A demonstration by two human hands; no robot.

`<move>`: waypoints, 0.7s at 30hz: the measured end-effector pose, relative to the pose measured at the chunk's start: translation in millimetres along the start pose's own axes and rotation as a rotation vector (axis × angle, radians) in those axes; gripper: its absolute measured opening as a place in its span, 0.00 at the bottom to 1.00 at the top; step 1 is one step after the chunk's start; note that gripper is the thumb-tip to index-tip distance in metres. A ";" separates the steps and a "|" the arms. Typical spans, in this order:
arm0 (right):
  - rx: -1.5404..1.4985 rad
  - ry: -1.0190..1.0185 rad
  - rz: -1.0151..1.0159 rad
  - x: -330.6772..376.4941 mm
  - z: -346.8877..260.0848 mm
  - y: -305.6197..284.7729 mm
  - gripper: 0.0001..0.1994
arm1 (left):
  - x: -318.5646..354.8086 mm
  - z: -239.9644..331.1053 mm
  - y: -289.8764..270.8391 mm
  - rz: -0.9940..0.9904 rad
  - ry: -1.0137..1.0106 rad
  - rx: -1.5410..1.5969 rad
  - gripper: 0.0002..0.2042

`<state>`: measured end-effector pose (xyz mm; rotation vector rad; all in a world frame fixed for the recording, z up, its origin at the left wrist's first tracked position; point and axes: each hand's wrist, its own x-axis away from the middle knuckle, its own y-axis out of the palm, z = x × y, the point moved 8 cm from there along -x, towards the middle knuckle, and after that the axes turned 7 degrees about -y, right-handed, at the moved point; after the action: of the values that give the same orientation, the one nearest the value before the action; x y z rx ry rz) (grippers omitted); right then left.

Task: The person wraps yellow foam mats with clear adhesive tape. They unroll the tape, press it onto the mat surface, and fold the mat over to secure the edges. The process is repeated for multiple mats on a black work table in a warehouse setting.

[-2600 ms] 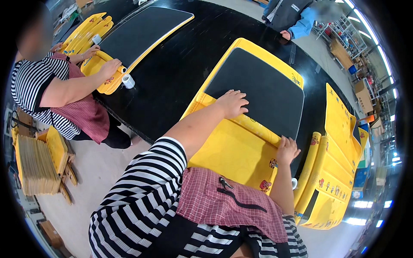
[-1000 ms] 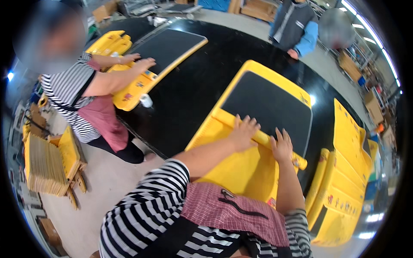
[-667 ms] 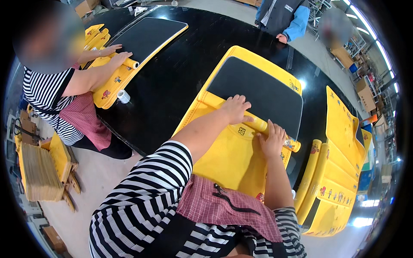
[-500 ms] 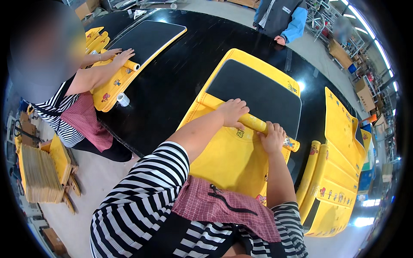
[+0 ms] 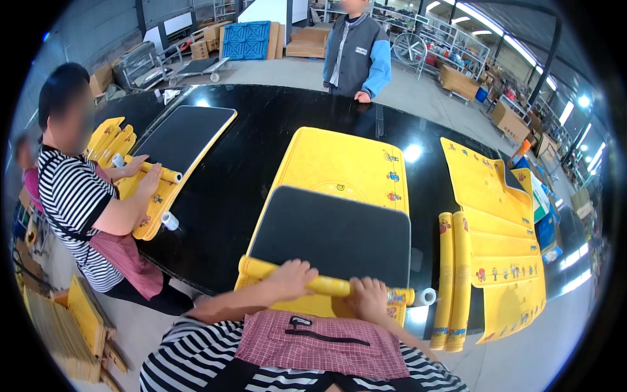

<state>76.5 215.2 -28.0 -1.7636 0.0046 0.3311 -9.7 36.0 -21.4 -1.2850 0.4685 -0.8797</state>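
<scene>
A yellow mat with a black underside lies black side up (image 5: 330, 228), its near end rolled into a yellow tube (image 5: 330, 286). My left hand (image 5: 292, 279) is closed over the left half of the tube, fingers curled on top. Farther right, my right hand (image 5: 368, 298) grips the same tube near its printed end. Beneath lies another yellow mat (image 5: 333, 157), printed side up with small cartoon figures along its right edge. A small white roll (image 5: 426, 297) stands by the tube's right end.
Two rolled yellow mats (image 5: 453, 281) lie side by side at right, beside spread yellow mats (image 5: 496, 245). At left a co-worker (image 5: 81, 189) presses a similar roll, near a white roll (image 5: 170, 221). Another person (image 5: 358, 52) stands across the black table (image 5: 255, 157).
The rolled tube, my hands and the black-sided mat have come nearer to me, uncovering more of the yellow mat's far part. The view has tilted up.
</scene>
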 end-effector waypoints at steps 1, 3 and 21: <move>0.015 0.042 -0.046 8.6 -15.0 -10.7 0.29 | 11.2 5.0 -4.6 -0.003 0.005 0.022 0.25; 0.025 0.114 -0.088 24.9 -26.4 -11.6 0.31 | 29.2 21.1 0.3 -0.046 0.038 0.067 0.24; 0.004 0.018 0.135 -79.9 37.6 -20.2 0.16 | -62.2 -7.7 -13.4 0.251 -0.130 -0.036 0.44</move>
<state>-4.6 241.7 2.5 -1.7659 0.1382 0.4128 -57.0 79.2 -20.7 -1.2750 0.5310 -0.5765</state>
